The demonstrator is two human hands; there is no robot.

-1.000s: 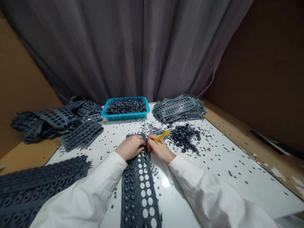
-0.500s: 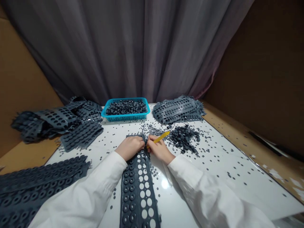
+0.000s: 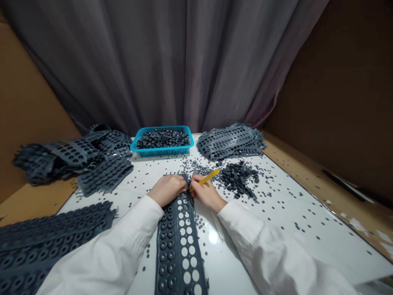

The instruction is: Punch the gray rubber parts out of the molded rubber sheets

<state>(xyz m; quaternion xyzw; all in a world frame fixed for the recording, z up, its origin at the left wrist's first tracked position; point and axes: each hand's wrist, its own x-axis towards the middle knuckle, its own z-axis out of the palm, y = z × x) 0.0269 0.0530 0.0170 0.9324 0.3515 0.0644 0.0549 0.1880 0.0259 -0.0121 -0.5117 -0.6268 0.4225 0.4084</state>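
Observation:
A dark grey rubber sheet of moulded rings [image 3: 175, 246] lies lengthwise in front of me. Its right rows are mostly punched-through holes showing white, while the left rows still carry rings. My left hand [image 3: 168, 189] is closed on the far end of the sheet, fingertips bent over its edge. In my right hand [image 3: 206, 192] is a yellow pen-like tool [image 3: 210, 177], slanting up to the right. Its lower tip meets the sheet close by the left fingertips; the exact contact is hidden by my fingers.
Behind the hands stands a blue basket [image 3: 162, 152] of small dark pieces. A pile of loose pieces [image 3: 238, 178] lies right of my right hand. Holed sheets [image 3: 230, 141] are stacked back right, more [image 3: 70, 151] back left, and ringed sheets [image 3: 55, 237] front left. Small discs litter the white tabletop [image 3: 276, 246].
Almost nothing differs. Both hands keep their places at the sheet's far end, with only a very slight shift of the view and of the left hand.

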